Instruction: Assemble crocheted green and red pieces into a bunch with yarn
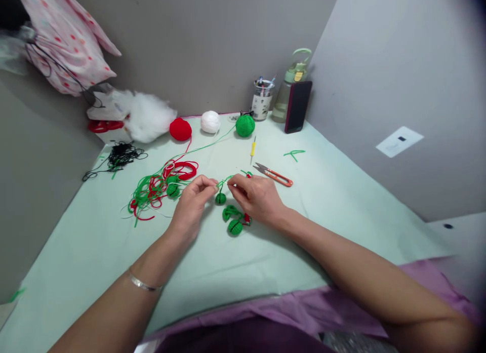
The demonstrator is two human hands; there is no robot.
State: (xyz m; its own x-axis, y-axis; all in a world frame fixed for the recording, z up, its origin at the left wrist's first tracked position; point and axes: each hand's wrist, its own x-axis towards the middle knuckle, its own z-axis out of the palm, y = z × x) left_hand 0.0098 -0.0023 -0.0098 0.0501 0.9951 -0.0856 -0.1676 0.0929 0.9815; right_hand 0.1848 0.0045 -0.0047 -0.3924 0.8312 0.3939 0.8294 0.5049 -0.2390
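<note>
My left hand is pinched on a green yarn strand just left of the table's middle. Facing it, my right hand also pinches the green yarn, with the strand running between the fingertips. Below the strand hangs or rests a small green crocheted ball; which of the two I cannot tell. Closer to me lies a second green crocheted ball with a dark line across it and a green cord. Red and white crocheted bits show beside my right hand, partly hidden by it.
Tangled red and green yarn lies left, black yarn beyond. Red, white and green yarn balls stand behind. Thread snips, a yellow-handled crochet hook, a phone and a bottle are right.
</note>
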